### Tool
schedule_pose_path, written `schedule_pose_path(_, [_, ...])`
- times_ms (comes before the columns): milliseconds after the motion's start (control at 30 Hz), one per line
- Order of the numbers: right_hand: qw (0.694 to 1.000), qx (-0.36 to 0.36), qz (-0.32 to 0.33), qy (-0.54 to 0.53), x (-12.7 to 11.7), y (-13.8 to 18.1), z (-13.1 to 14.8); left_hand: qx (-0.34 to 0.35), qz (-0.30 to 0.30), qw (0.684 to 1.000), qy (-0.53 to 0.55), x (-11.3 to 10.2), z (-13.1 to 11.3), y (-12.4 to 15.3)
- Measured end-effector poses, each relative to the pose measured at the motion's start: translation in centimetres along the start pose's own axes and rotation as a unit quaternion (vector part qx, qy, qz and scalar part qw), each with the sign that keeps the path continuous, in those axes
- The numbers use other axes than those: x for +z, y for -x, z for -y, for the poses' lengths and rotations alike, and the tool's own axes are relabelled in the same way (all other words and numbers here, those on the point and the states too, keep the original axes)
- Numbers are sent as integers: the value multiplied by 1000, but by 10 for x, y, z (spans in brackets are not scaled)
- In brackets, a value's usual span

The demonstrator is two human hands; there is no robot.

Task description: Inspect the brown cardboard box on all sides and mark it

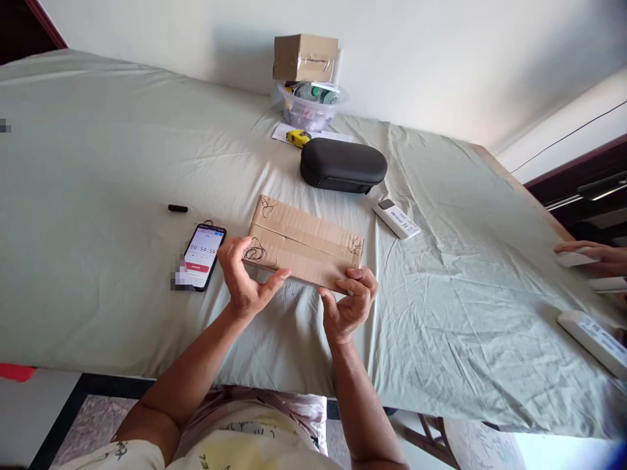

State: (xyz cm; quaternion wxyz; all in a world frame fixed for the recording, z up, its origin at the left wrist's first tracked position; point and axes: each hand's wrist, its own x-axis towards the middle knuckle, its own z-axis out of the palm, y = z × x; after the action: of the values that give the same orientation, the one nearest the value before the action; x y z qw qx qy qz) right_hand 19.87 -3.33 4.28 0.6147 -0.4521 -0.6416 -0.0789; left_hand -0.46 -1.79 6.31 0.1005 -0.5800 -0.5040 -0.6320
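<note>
A flat brown cardboard box (304, 240), taped along its top and marked with black scribbles at its corners, is held just above the pale green bed sheet (98, 163). My left hand (245, 281) grips its near left corner, thumb along the near edge. My right hand (350, 303) pinches its near right corner with curled fingers. Both forearms reach up from the bottom of the view.
A phone (204, 256) showing a timer lies left of the box, a small black object (177, 208) beyond it. Behind the box sit a black zip case (343, 165), a white remote (396, 219), a yellow tape measure (298, 137), a plastic tub (308, 108) and a small carton (305, 57). Another person's hand (595, 256) rests at the right edge near a white device (592, 339).
</note>
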Motion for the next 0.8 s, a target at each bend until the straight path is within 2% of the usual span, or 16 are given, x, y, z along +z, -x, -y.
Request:
schedule_pose_path(267, [999, 11, 10, 44, 4, -2, 19, -20, 54, 998, -33, 7, -13, 14])
schedule_pose_path(467, [997, 31, 19, 65, 4, 2, 19, -41, 79, 995, -53, 4, -24, 17])
schedule_pose_path(600, [998, 65, 11, 14, 4, 3, 15, -44, 78, 995, -35, 3, -25, 18])
schedule_pose_path(800, [990, 107, 17, -94, 0, 1, 7, -55, 86, 995, -8, 7, -9, 15])
